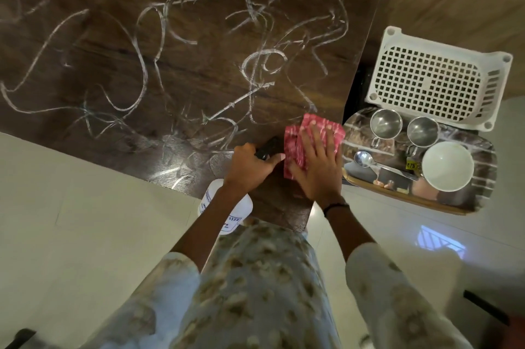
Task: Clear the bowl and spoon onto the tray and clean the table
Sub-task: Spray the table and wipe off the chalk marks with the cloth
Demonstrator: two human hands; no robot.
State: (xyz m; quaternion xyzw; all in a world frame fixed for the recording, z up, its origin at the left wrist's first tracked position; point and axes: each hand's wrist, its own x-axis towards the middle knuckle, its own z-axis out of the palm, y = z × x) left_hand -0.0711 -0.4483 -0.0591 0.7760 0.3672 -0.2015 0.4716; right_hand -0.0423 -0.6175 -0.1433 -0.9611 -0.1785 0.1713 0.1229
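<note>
A dark wooden table (170, 64) is covered with white chalk-like scribbles. My right hand (318, 166) lies flat, fingers spread, on a red patterned cloth (297, 147) near the table's right front corner. My left hand (250, 164) grips the black trigger head of a white spray bottle (224, 206) just left of the cloth. To the right of the table, a shiny steel tray (466, 201) holds a white bowl (447, 165) and a steel spoon (366, 161).
Two steel cups (385, 123) (422, 131) stand at the back of the tray. A white perforated plastic basket (434, 78) sits behind the tray. Pale floor tiles lie around the table, with a dark object (483, 309) at the lower right.
</note>
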